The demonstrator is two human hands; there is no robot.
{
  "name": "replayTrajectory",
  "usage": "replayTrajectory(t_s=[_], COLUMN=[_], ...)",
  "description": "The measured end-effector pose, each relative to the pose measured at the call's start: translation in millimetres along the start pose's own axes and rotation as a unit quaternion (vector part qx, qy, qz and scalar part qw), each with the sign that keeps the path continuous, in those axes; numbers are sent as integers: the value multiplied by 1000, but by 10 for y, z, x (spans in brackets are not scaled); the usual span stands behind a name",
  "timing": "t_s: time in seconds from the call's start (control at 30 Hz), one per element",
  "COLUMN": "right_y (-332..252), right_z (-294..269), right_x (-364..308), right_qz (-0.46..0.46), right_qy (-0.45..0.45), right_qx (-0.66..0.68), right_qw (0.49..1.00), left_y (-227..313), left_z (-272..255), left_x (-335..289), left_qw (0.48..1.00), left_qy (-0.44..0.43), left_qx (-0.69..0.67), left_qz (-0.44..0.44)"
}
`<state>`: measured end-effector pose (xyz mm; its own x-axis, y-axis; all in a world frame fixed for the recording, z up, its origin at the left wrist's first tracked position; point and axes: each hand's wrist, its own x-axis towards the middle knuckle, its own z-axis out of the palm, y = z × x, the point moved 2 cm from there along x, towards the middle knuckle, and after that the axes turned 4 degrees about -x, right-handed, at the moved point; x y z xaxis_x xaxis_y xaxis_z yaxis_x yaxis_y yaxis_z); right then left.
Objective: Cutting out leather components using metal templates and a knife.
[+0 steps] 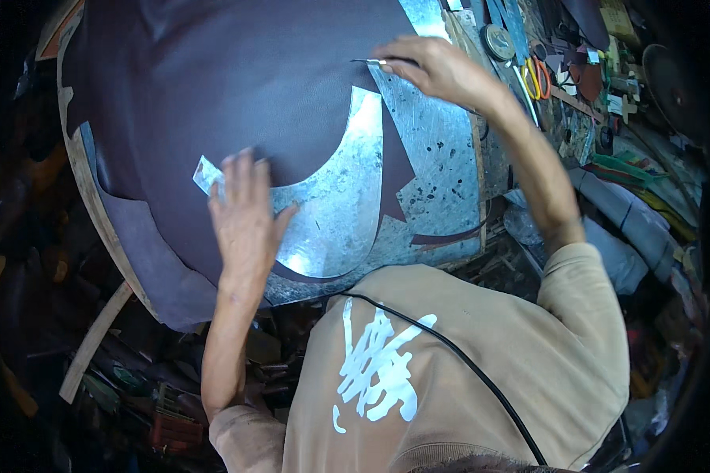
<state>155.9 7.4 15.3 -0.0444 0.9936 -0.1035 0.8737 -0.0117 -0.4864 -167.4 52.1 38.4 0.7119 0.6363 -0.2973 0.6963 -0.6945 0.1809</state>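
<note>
Lying on dark brown leather (213, 79), a shiny curved metal template (335, 209) has its narrow left end under the person's left hand (243, 213), which is slightly blurred, fingers stretched out, grasping nothing. Beyond the template's upper tip, the right hand (432, 67) pinches a slim tool (364, 61), its point near the leather's edge beside the speckled metal sheet (446, 177). Over to the right, yellow and orange scissor handles (539, 79) show near a round tin (498, 42).

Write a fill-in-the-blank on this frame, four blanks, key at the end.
1. The ____ hand holds a thin tool.
2. The ____ hand is over one end of the curved silvery plate.
3. That plate lies on ____ of the dark leather.
4. A ____ cable crosses the tan shirt.
Missing: right; left; top; black
</note>
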Motion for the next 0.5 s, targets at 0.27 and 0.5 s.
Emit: replayTrajectory(t_s=[0.27, 0.5], right_y=[-115, -57], right_z=[572, 587], right_x=[-330, -333], right_qz=[87, 76], right_qy=[96, 86], right_qx=[89, 76], right_qw=[988, 990], left_y=[779, 808], left_z=[268, 380], left_x=[782, 908], left_qw=[976, 975], left_qy=[10, -11], left_qx=[-70, -39], left_qz=[207, 217])
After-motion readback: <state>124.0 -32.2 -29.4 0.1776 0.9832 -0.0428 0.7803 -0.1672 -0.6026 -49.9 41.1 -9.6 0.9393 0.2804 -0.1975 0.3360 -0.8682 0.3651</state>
